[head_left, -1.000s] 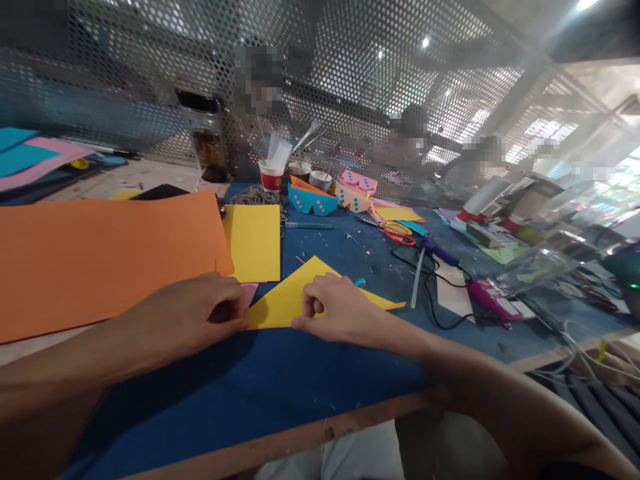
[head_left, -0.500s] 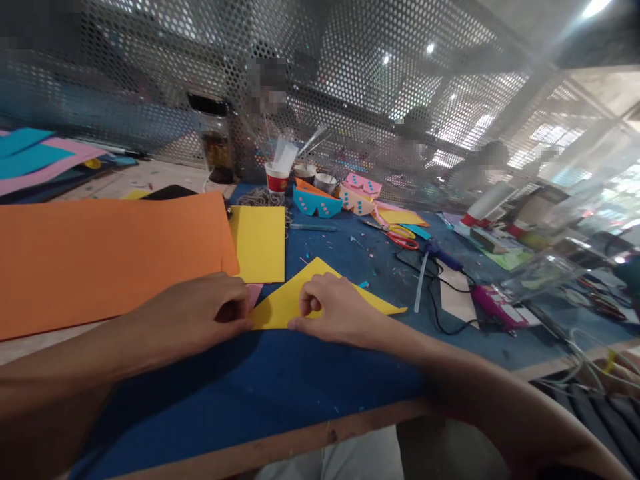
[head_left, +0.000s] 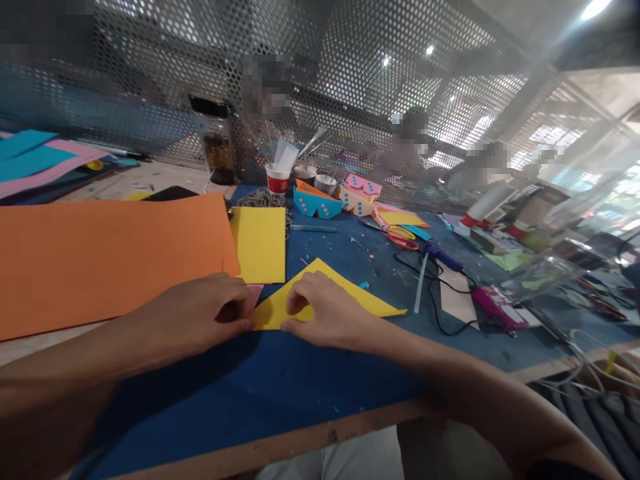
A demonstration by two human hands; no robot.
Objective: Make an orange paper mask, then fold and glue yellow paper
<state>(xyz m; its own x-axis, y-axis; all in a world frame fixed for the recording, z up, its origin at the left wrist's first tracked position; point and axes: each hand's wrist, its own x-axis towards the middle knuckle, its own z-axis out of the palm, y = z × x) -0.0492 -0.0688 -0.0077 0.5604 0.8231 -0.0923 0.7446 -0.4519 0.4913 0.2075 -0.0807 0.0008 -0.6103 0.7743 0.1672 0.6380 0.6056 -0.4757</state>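
Observation:
A yellow paper folded into a triangle lies flat on the blue table mat. My left hand pinches the triangle's left corner, with a small pink scrap just behind the fingers. My right hand presses down on the triangle's lower edge, thumb and fingers bent onto the paper. The two hands lie close together, a few centimetres apart.
A large orange sheet and a yellow rectangle lie behind my left hand. Further back are a red paper cup, folded paper shapes, scissors, a glue gun with cables, and a perforated metal screen.
My right hand has slid left along the triangle's lower edge, closer to my left hand. The left hand has stayed put.

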